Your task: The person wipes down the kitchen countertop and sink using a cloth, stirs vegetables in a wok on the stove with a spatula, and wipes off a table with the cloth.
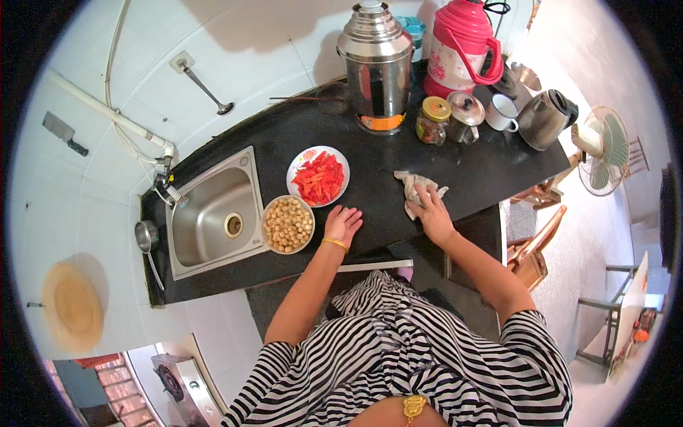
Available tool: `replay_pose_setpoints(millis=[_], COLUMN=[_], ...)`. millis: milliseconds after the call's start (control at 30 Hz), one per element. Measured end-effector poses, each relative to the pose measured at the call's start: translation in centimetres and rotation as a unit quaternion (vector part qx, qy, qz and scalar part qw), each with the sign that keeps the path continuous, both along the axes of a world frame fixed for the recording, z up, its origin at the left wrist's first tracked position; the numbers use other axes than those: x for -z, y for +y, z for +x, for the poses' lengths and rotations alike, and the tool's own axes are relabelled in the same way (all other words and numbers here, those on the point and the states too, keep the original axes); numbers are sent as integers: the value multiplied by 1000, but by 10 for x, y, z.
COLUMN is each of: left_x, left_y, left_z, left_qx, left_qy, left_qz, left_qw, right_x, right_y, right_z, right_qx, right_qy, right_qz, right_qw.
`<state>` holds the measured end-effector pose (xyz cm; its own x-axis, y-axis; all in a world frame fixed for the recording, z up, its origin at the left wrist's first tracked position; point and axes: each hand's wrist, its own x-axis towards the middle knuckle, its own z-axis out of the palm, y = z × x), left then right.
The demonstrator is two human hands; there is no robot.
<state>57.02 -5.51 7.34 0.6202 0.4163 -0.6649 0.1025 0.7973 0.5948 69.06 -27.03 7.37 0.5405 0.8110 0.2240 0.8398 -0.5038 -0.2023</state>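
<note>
My right hand [433, 216] lies on a crumpled pale cloth [415, 188] on the black countertop [373, 160], fingers spread over its near side. Nothing is in my left hand [343, 225], which is at the counter's near part with its fingers apart, a yellow bangle at the wrist. To its left is a bowl of round, light-brown items [288, 224]. Behind that bowl, a white plate with a floral rim [292, 163] holds cut red pepper strips [319, 178].
A stainless steel sink [213, 213] is set in the counter at left. Along the back and right stand a metal vacuum flask [376, 69], a pink flask [459, 53], a lidded glass jar [433, 121], a white enamel mug [501, 113] and a kettle [544, 120]. The counter's front edge curves nearby.
</note>
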Motion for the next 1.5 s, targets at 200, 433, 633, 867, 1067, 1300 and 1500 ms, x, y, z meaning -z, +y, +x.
replay_pose_setpoints(millis=[200,433,633,867,1067,1300,1500], left_x=[24,12,6,-7,-79,-121,-135], left_y=[16,16,17,-23,-24,24,81], left_z=[15,50,51,-3,-60,-129,-184], left_qx=[-154,-285,-305,-144,-1,33,26], left_qy=[-30,40,29,20,-6,4,19], left_qz=[4,1,9,9,33,84,135], left_qw=[988,958,952,989,999,996,990], right_x=[21,12,4,-8,10,23,25], right_y=[103,177,107,29,121,250,347], right_z=[54,85,67,42,59,64,61], right_qx=[-56,-88,-130,-152,-125,-83,-102], right_qy=[-44,5,30,43,21,-21,6], right_qz=[54,-21,36,-15,23,45,-27], right_qw=[996,996,990,987,992,995,994])
